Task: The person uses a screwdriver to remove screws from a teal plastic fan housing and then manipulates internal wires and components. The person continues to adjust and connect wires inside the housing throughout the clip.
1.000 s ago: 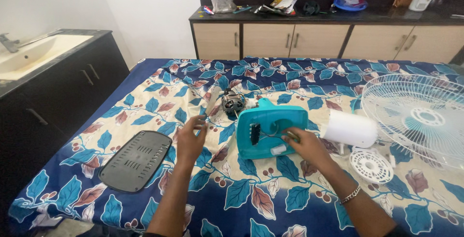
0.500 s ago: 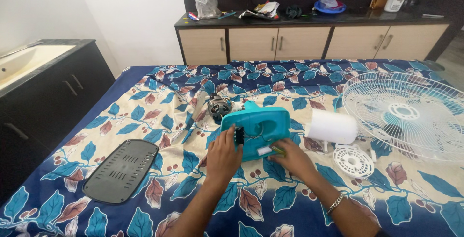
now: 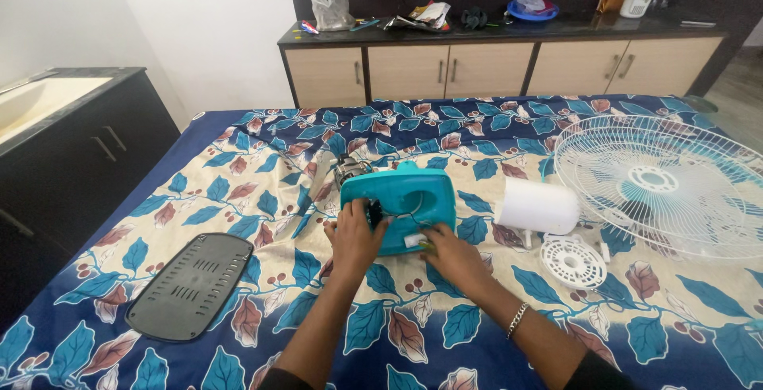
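A teal plastic fan housing (image 3: pixel 405 199) lies open on the leaf-patterned bedspread (image 3: pixel 262 175), with black parts and thin wires inside it. My left hand (image 3: pixel 355 235) grips its left edge, fingers at the black part. My right hand (image 3: pixel 453 255), a bracelet on the wrist, presses on its lower right corner beside a small white piece. Behind the housing a metal motor part (image 3: pixel 347 171) sticks out.
A dark grey vented cover (image 3: pixel 191 285) lies at the left. A white cylinder (image 3: pixel 538 205), a small white round grille (image 3: pixel 572 261) and a large white fan guard (image 3: pixel 671 183) lie to the right. A cluttered cabinet (image 3: pixel 493 60) stands behind, a sink counter (image 3: pixel 56 112) at left.
My left hand moved from the bedspread onto the housing's left edge. The housing now lies flatter, and my right hand shifted to its lower right corner. The view moved closer.
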